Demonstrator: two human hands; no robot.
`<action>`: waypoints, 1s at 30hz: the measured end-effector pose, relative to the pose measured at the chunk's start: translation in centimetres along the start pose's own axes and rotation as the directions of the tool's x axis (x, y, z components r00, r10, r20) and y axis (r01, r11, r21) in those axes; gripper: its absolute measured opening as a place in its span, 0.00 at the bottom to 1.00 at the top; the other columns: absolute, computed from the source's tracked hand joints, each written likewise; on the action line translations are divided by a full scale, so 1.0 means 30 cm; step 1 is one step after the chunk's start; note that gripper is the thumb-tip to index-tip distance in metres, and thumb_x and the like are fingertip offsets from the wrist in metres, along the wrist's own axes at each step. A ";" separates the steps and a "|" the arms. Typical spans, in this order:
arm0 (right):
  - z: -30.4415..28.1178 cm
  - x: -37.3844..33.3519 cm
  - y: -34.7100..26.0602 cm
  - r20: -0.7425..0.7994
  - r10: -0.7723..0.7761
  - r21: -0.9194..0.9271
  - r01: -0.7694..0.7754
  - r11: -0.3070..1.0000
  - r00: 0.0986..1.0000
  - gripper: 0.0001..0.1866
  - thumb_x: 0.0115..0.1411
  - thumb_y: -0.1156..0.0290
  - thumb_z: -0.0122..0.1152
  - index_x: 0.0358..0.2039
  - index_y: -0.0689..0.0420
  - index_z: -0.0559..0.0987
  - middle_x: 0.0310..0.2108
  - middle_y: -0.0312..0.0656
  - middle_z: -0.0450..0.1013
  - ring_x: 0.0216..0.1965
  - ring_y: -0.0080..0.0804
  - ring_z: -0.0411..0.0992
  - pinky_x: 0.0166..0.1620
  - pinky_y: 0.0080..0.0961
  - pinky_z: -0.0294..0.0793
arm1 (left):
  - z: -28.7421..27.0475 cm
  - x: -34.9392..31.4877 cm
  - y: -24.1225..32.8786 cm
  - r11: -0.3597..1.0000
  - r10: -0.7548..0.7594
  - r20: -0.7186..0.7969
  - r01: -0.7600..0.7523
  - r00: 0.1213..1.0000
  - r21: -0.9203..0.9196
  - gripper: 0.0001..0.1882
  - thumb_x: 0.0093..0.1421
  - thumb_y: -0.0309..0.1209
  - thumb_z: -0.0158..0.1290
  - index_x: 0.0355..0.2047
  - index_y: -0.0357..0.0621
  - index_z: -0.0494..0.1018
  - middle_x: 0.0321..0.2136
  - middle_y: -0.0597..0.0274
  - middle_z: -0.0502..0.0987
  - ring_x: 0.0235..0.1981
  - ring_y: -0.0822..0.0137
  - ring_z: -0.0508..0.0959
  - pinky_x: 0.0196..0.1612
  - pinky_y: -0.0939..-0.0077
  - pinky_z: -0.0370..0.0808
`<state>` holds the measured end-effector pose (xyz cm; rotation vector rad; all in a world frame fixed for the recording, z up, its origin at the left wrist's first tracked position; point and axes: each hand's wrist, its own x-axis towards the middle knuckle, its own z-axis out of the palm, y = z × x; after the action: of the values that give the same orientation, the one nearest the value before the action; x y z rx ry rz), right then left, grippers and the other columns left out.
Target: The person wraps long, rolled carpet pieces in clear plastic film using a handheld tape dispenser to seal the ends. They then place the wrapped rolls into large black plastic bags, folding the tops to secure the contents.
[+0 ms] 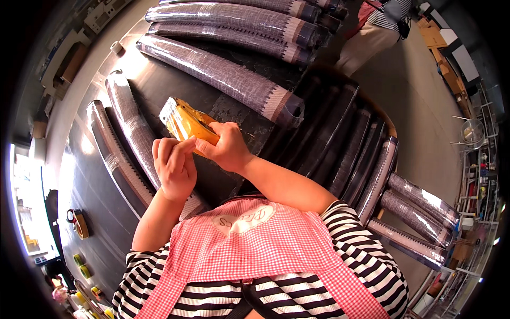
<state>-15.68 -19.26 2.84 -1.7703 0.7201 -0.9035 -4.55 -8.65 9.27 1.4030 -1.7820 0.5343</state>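
Note:
My right hand is wrapped round a yellow block-like thing with shiny clear film or plastic at its far end; its exact kind I cannot make out. Just left of it, my left hand has its fingers curled and pinched together, tips close to the right thumb and the yellow thing's near side. Whatever lies between those fingertips is too small or hidden to name. Beyond both hands lies a grey-brown woven roll in clear wrap. Two more wrapped rolls, one of them the longer shiny roll, lie to the left.
A dark table spreads under my hands. Several wrapped rolls are stacked at its far side. To the right stands a box of dark rolls, with further rolls beside it. Tape rolls sit at left. Another person stands at the far right.

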 end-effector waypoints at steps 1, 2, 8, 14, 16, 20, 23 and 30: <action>0.013 0.007 0.001 -0.008 0.102 0.148 -0.100 0.984 0.995 0.25 0.55 0.48 0.64 0.25 0.63 0.79 0.22 0.52 0.76 0.26 0.46 0.77 0.39 0.41 0.72 | 0.001 -0.011 0.030 0.996 0.079 -0.015 -0.079 0.997 -0.031 0.13 0.45 0.17 0.60 0.33 0.41 0.79 0.25 0.60 0.73 0.28 0.61 0.72 0.31 0.66 0.68; 0.019 0.014 0.003 0.000 0.204 0.293 -0.195 0.936 0.979 0.25 0.55 0.48 0.64 0.26 0.63 0.79 0.22 0.52 0.77 0.26 0.45 0.78 0.36 0.41 0.74 | 0.002 -0.018 0.067 0.986 0.156 -0.031 -0.158 0.987 -0.061 0.13 0.44 0.18 0.60 0.33 0.41 0.79 0.25 0.60 0.72 0.27 0.61 0.72 0.30 0.65 0.68; -0.105 0.038 0.165 0.088 -0.178 -0.521 0.198 0.830 0.980 0.21 0.52 0.50 0.66 0.25 0.57 0.78 0.30 0.49 0.78 0.39 0.44 0.76 0.57 0.41 0.63 | 0.021 0.110 0.118 0.676 -0.283 0.434 0.499 0.855 -0.542 0.09 0.53 0.15 0.56 0.35 0.37 0.78 0.26 0.59 0.72 0.28 0.64 0.75 0.36 0.75 0.72; -0.055 -0.042 0.317 0.129 -0.198 -0.315 0.230 0.921 0.972 0.22 0.57 0.62 0.62 0.51 0.56 0.75 0.49 0.48 0.74 0.56 0.46 0.70 0.68 0.42 0.53 | 0.083 0.221 0.132 0.014 -0.290 0.740 0.776 0.607 -0.631 0.08 0.70 0.28 0.50 0.39 0.35 0.76 0.32 0.65 0.74 0.36 0.74 0.75 0.41 0.78 0.72; -0.083 -0.053 0.289 0.081 -0.040 0.230 0.020 0.973 0.996 0.27 0.58 0.69 0.60 0.60 0.56 0.71 0.56 0.48 0.71 0.62 0.44 0.66 0.70 0.42 0.51 | 0.115 0.209 0.115 -0.362 -0.245 0.835 0.752 0.493 -0.550 0.08 0.70 0.30 0.50 0.39 0.36 0.75 0.32 0.64 0.75 0.36 0.73 0.76 0.40 0.76 0.73; -0.246 -0.129 0.082 0.244 0.016 0.939 -0.240 0.245 0.970 0.28 0.67 0.54 0.47 0.62 0.59 0.70 0.56 0.40 0.71 0.58 0.33 0.68 0.60 0.32 0.66 | 0.146 0.186 0.101 -0.673 -0.057 0.875 0.629 0.481 -0.390 0.11 0.71 0.32 0.48 0.44 0.39 0.76 0.34 0.66 0.77 0.35 0.72 0.76 0.41 0.75 0.74; -0.329 -0.163 0.010 0.387 -0.065 0.919 -0.379 0.107 0.920 0.32 0.66 0.47 0.49 0.60 0.61 0.71 0.52 0.38 0.73 0.51 0.30 0.72 0.56 0.29 0.70 | 0.161 0.186 0.138 -0.714 0.035 0.823 0.590 0.567 -0.376 0.11 0.69 0.35 0.50 0.43 0.42 0.76 0.33 0.66 0.75 0.34 0.70 0.75 0.40 0.70 0.74; -0.410 -0.242 0.046 0.390 -0.027 0.901 -0.376 0.215 0.920 0.26 0.63 0.58 0.59 0.57 0.61 0.72 0.38 0.37 0.75 0.36 0.25 0.74 0.42 0.25 0.74 | 0.221 0.189 0.188 -0.751 0.170 0.739 0.571 0.652 -0.331 0.08 0.66 0.35 0.56 0.41 0.47 0.78 0.31 0.72 0.67 0.31 0.76 0.67 0.38 0.80 0.69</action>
<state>-30.03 -20.04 2.68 -0.5764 -0.0006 -0.5986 -12.44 -15.28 10.55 0.2653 -0.6391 -1.9433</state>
